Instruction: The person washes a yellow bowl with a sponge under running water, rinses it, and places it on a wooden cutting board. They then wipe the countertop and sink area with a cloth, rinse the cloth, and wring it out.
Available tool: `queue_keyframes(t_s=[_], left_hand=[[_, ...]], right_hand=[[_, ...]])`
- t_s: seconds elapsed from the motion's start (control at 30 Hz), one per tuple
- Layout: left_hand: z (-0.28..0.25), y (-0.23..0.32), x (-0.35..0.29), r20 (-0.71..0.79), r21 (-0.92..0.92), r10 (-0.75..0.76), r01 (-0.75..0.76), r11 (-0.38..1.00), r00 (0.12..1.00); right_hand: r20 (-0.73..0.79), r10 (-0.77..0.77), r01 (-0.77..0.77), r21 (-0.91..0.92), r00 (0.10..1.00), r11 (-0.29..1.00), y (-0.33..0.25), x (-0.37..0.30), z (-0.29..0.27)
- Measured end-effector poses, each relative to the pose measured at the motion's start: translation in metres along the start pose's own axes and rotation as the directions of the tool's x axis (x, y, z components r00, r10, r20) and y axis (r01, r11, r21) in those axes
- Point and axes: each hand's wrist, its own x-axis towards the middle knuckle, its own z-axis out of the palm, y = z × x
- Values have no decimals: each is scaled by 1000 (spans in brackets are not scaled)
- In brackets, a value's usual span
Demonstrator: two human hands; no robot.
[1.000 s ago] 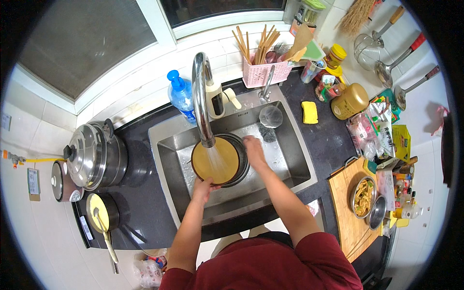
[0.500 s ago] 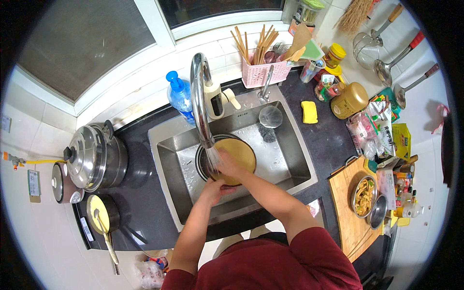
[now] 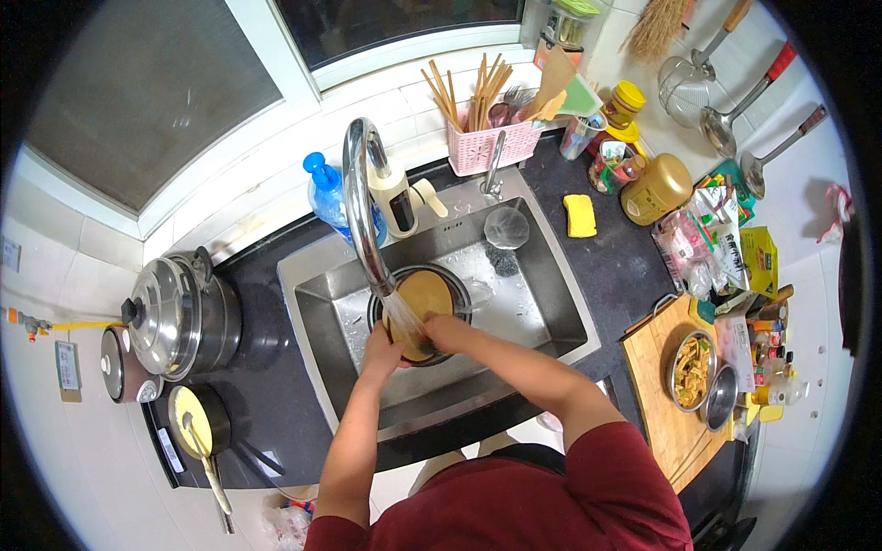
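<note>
Both hands are in the sink (image 3: 514,386) under running water from the curved faucet (image 3: 360,220). A round, flat-looking tan piece (image 3: 424,292), its exact kind unclear, leans tilted over a dark-rimmed round pot (image 3: 458,286). At the piece's lower left edge, my left hand (image 3: 382,353) is closed on it, fingers partly hidden. My right hand (image 3: 446,333) grips its lower right side, fingertips on the tan surface. The stream falls between the hands onto the piece.
A clear bowl (image 3: 506,228) and dark scrubber (image 3: 502,260) lie in the sink's far right corner. Left stand a steamer pot (image 3: 170,308) and a saucepan (image 3: 216,418). Right are a yellow sponge (image 3: 580,216) and a cutting board (image 3: 657,404) bearing a food bowl (image 3: 680,395).
The tan piece has shifted left and looks more tilted. My right hand has moved from across its surface to its lower right side; my left hand has moved slightly left.
</note>
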Motion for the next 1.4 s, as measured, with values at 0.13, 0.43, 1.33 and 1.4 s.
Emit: queue_keyframes(t_s=[0.13,0.43,1.33,1.4], left_hand=[[1,10,5,-61,318,89,-65,946,994],[27,-36,14,244,-500,-245,339,797,938],[39,-25,-2,-68,-546,-207,137,826,976],[40,-33,-2,18,-632,-261,213,745,965]], right_hand=[[-229,132,-115,84,965,990,22,-27,-40],[-661,492,-422,280,567,862,102,-33,-153],[-730,406,-497,104,551,862,139,-91,-224],[-573,390,-470,9,721,883,112,-78,-226]])
